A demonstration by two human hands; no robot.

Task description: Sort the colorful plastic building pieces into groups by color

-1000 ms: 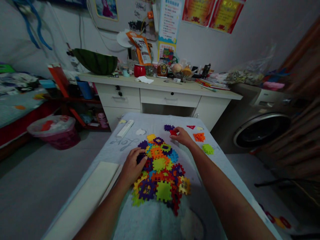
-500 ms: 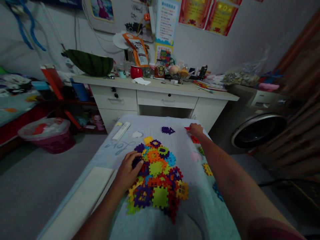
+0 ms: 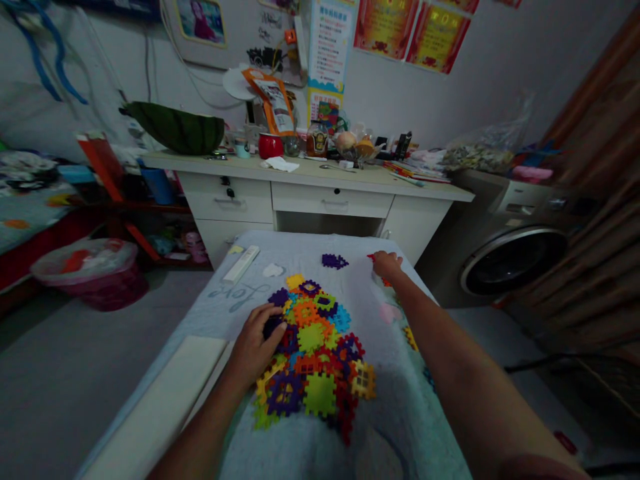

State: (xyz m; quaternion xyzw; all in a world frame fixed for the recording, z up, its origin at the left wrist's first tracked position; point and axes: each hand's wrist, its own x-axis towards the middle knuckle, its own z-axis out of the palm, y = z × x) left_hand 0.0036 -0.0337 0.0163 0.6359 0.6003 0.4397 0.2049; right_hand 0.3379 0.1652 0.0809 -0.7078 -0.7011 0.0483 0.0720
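My right hand reaches to the far right of the cloth-covered table, its fingers closed on a red interlocking block that shows only at its left tip. My left hand rests at the left side of a pile of toothed plastic blocks, thumb and fingers apart, touching a dark purple block. The pile includes a lime green block, an orange block, a blue block and a yellow block. Purple blocks lie apart from it near the far edge.
More blocks, among them a yellow one, lie along the table's right side, partly behind my right arm. A white strip-shaped object lies at the far left. Beyond stand a white desk and a washing machine.
My right hand has shifted slightly left and nearer, with the red block, now covering most of another red block below it. The left hand stays on the pile. The view has turned slightly.
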